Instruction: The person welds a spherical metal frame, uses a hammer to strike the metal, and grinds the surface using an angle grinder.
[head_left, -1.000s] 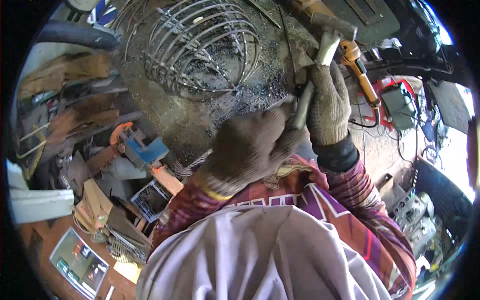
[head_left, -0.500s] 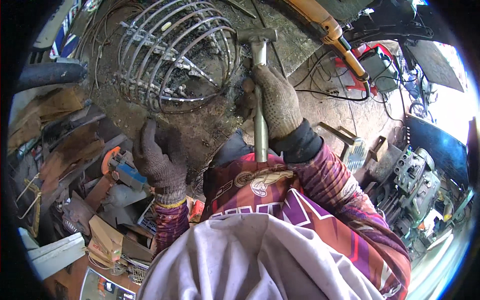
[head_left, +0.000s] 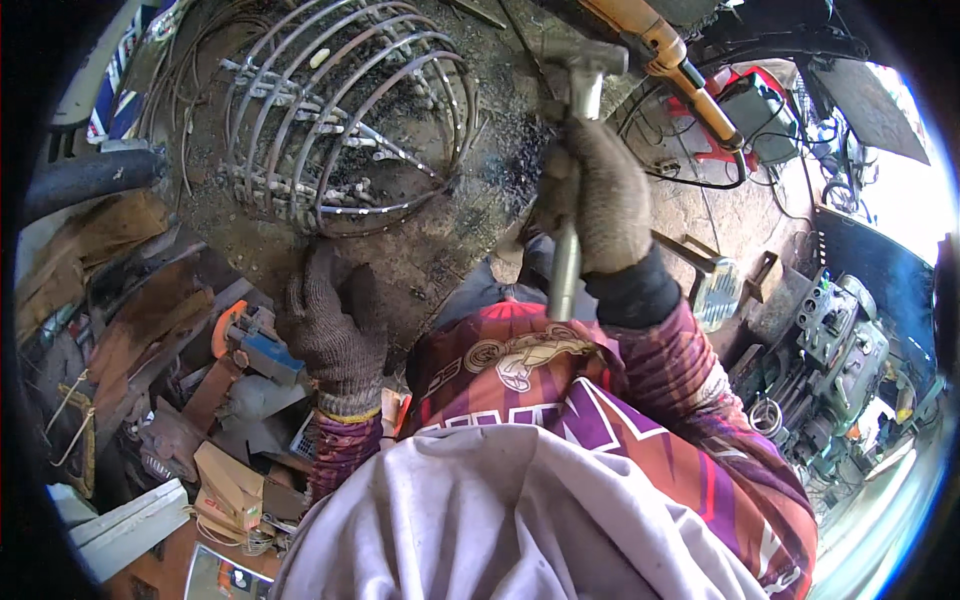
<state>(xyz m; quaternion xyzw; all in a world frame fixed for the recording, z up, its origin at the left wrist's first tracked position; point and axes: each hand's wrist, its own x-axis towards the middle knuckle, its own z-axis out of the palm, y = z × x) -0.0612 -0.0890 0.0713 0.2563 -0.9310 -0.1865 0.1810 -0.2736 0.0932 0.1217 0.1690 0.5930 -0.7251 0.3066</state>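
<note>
My right hand (head_left: 608, 200), in a dirty knit glove, is wrapped around the metal handle of a hammer (head_left: 588, 95). The hammer's head is uppermost, slightly blurred, and the handle's end hangs near my shirt. Left of it on the ground lies a round cage of bent metal rods (head_left: 345, 115), with several curved hoops joined to rough, whitish-marked crosspieces. My left hand (head_left: 338, 330), also gloved, is just below the cage's near edge. Its fingers point toward the hoops and stand apart; whether the fingertips touch the rod cannot be made out.
An orange power tool (head_left: 650, 45) with a cord lies at the upper right. Dark grit is scattered beside the cage. Wood pieces (head_left: 150, 290), a blue-and-orange tool (head_left: 255, 345) and an open carton (head_left: 228, 485) crowd the left. A greasy metal machine (head_left: 835, 350) stands right.
My right hand and the hammer have moved right, away from the cage. My left hand has shifted slightly right, its fingers still pointing toward the hoops.
</note>
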